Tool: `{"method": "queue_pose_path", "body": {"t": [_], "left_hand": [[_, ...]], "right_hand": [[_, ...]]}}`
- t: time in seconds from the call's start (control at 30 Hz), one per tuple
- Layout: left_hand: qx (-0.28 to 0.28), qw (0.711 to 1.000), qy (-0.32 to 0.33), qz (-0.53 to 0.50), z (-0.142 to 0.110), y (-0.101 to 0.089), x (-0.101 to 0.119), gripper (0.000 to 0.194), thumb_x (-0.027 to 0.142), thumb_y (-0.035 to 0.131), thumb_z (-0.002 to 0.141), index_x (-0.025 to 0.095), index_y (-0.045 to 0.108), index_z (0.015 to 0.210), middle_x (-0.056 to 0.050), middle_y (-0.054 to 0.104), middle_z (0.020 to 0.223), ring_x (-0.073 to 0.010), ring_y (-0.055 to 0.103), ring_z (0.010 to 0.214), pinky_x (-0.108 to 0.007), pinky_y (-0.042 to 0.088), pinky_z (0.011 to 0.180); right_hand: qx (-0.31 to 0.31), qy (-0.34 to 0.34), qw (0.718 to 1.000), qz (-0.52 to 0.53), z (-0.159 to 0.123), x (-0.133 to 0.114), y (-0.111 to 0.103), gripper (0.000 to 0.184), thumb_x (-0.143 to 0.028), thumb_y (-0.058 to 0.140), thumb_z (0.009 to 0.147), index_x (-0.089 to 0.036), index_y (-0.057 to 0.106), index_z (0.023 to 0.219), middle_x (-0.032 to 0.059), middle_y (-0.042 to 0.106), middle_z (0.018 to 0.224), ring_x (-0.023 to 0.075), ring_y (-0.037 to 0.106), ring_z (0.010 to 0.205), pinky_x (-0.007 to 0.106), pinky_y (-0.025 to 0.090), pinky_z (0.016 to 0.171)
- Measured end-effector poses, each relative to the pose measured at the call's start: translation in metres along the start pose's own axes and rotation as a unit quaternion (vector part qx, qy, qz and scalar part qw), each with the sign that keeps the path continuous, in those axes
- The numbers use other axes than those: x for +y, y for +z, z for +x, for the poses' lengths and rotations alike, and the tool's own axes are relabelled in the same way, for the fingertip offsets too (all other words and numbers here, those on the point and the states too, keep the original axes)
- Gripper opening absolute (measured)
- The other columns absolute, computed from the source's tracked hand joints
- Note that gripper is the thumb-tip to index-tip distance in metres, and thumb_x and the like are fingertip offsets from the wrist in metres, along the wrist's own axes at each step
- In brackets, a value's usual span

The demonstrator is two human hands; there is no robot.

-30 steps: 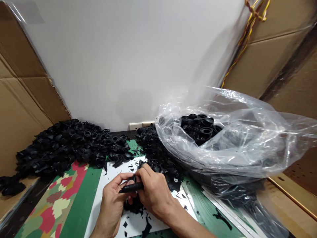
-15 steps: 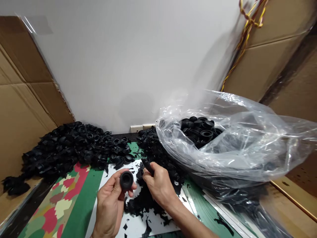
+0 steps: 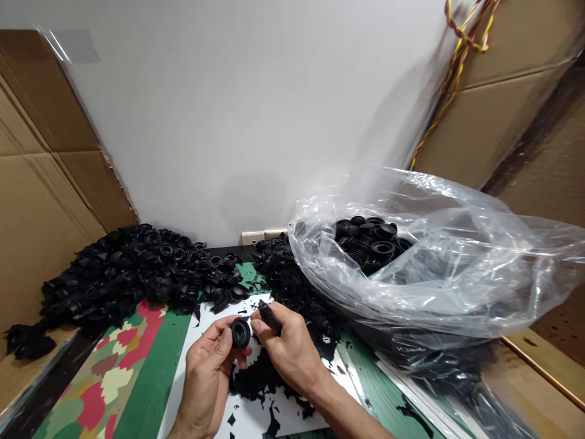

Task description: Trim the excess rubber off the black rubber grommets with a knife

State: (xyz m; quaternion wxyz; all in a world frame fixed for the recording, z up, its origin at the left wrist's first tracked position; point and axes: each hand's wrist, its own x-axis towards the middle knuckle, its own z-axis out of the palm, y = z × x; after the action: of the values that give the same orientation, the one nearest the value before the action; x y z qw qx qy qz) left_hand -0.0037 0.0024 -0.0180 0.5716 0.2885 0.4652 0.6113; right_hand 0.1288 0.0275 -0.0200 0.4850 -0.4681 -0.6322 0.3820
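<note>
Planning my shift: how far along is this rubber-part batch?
Looks done: the black rubber bellows heaped by the wall. In hand: one bellows in the left hand, a slim black piece in the right hand. Left: the plastic bag holding many more.

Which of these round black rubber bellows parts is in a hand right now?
The black rubber bellows part held in the left hand, its hollow end facing the camera; the others lie in a heap or inside the clear plastic bag.
</note>
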Motion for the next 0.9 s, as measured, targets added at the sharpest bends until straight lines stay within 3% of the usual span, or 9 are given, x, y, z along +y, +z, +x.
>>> {"method": "queue_pose_path", "body": {"t": [0.2,0.33,0.47,0.57,0.7,0.9], "left_hand": [[-0.021,0.999,0.004,0.044,-0.001,-0.001,-0.002,0.029,0.028,0.08,0.059,0.013,0.071,0.082,-0.003,0.066,0.064,-0.0109,0.053,0.052,-0.021,0.043,0.051],[-0.026,0.996,0.018,0.087,-0.002,-0.003,-0.005,0.03,0.022,0.081,0.054,0.013,0.072,0.081,-0.003,0.067,0.067,-0.0114,0.053,0.054,-0.021,0.043,0.053],[-0.053,0.996,0.036,0.063,-0.006,-0.003,-0.003,0.029,0.027,0.08,0.058,0.014,0.072,0.083,-0.005,0.07,0.077,-0.0144,0.059,0.06,-0.024,0.047,0.059],[-0.053,0.998,0.023,0.027,-0.007,-0.001,0.0,0.031,0.032,0.078,0.062,0.014,0.071,0.086,-0.007,0.07,0.073,-0.0162,0.061,0.06,-0.026,0.048,0.059],[-0.04,0.999,-0.019,-0.001,-0.001,0.0,0.001,0.029,0.034,0.075,0.066,0.011,0.07,0.084,-0.009,0.069,0.063,-0.0168,0.06,0.058,-0.025,0.047,0.054],[-0.013,0.999,-0.03,-0.013,0.002,-0.001,0.0,0.025,0.03,0.074,0.066,0.011,0.069,0.082,-0.007,0.067,0.061,-0.0151,0.058,0.054,-0.024,0.046,0.049]], "right_hand": [[-0.002,-0.097,0.989,-0.108,-0.004,0.005,0.004,0.016,-0.005,0.049,0.064,-0.019,0.056,0.067,0.0007,0.056,0.067,0.0141,0.052,0.06,0.022,0.038,0.055],[-0.016,-0.098,0.974,-0.205,-0.005,0.005,0.005,0.015,-0.007,0.052,0.06,-0.019,0.055,0.069,0.0002,0.055,0.068,0.0128,0.047,0.053,0.022,0.031,0.049],[0.006,-0.002,0.983,-0.181,0.002,0.011,-0.004,0.009,-0.01,0.05,0.064,-0.019,0.05,0.064,-0.0016,0.05,0.061,0.0128,0.045,0.055,0.023,0.03,0.051],[0.041,0.072,0.988,-0.129,0.01,0.017,-0.013,0.01,-0.018,0.047,0.071,-0.02,0.045,0.061,-0.004,0.042,0.056,0.0122,0.039,0.053,0.023,0.029,0.052],[0.037,0.07,0.996,-0.042,0.012,0.014,-0.016,0.018,-0.027,0.044,0.076,-0.021,0.039,0.06,-0.0053,0.036,0.056,0.0118,0.035,0.053,0.023,0.028,0.05],[0.003,0.032,0.999,-0.007,0.006,0.006,-0.012,0.017,-0.023,0.041,0.075,-0.02,0.037,0.058,-0.0047,0.035,0.056,0.0115,0.034,0.054,0.023,0.028,0.049]]}}
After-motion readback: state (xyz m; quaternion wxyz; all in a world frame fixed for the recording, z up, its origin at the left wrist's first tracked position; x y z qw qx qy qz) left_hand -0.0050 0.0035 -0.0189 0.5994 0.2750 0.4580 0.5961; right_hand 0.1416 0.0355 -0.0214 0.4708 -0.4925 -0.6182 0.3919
